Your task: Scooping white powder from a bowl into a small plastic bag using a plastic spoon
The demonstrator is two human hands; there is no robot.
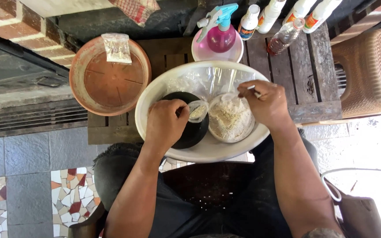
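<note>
A large white basin [155, 94] rests on my lap and a wooden pallet. Inside it stand a black pot [190, 134] and a clear bag of pale grainy powder [231, 119]. My left hand [166, 123] holds a small clear packet [198, 111] partly filled with the powder over the black pot. My right hand [265, 102] hovers above the powder bag, pinching a small white spoon-like tool [253, 89] whose tip is mostly hidden by the fingers.
A terracotta saucer [110, 81] with a small clear packet [117, 47] sits left of the basin. Behind are a pink spray bottle [220, 33] on a pink dish, several white bottles [270, 15] and a clear bottle [285, 36]. A woven brown chair [371, 66] stands right.
</note>
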